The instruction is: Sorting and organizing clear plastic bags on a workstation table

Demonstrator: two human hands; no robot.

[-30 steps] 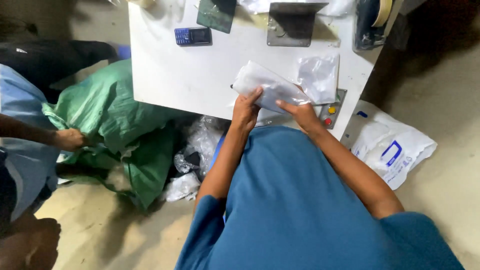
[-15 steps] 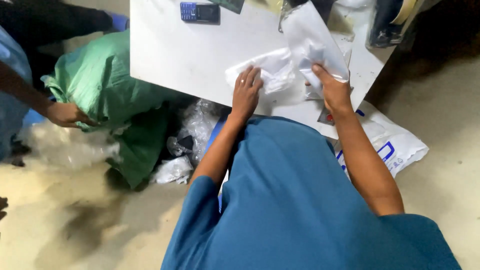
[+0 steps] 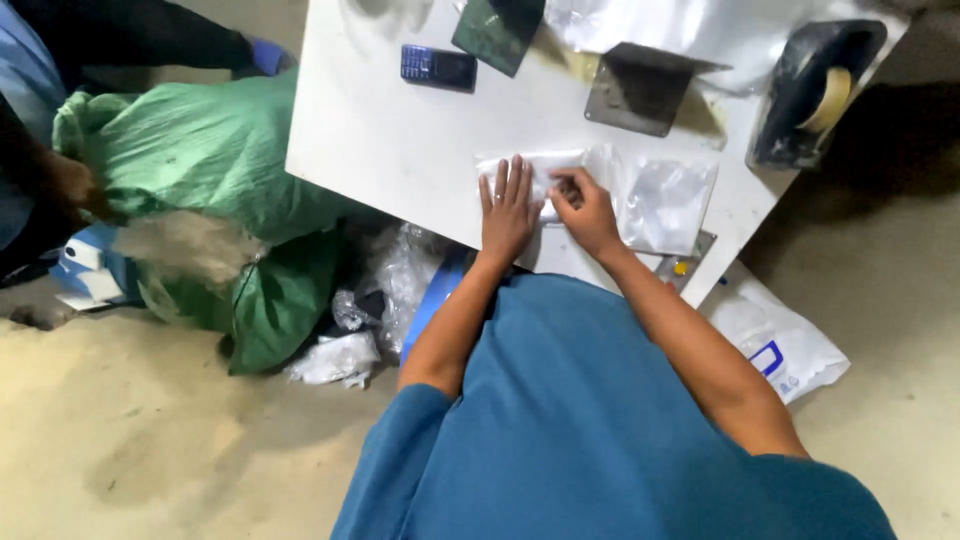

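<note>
A clear plastic bag with something white folded inside lies flat on the white table. My left hand presses palm-down on the bag's left end, fingers spread. My right hand sits just beside it, fingertips pinching the bag's upper edge near the middle. Both forearms reach out from blue sleeves.
On the table: a dark phone, a green-black card, a grey metal bracket, a black tape dispenser. A green sack and plastic bags lie left on the floor, where another person's hand reaches. A white printed bag lies at right.
The bag was lifted and held up in my right hand; now it lies flat on the table with both hands pressing it. The view shifted left.
</note>
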